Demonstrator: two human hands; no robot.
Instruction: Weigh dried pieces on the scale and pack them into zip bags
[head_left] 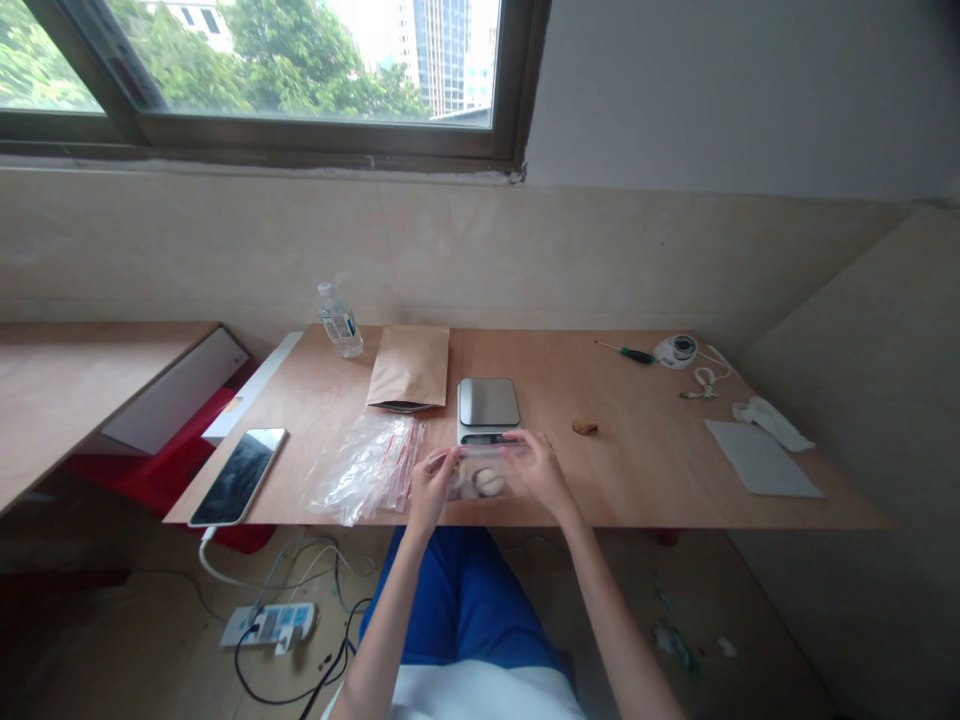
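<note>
Between my hands is a clear zip bag [472,483] with several pale, roundish pieces inside. My left hand [433,480] pinches its upper left corner, while the fingers of my right hand [541,470] grip the upper right side. Just beyond the bag stands a kitchen scale [489,403] with a silver plate; the bag and my fingers partly cover its front edge. To the left of my left hand lies a pile of clear zip bags [367,470] with red seal strips. A brown lump [585,426] rests on the table right of the scale.
A brown paper pouch [409,365] and a water bottle [340,322] are at the back left. A charging phone [238,477] lies at the left edge. A screwdriver [636,355], a white camera [675,351], a white sheet [761,460] and a tissue [772,422] occupy the right.
</note>
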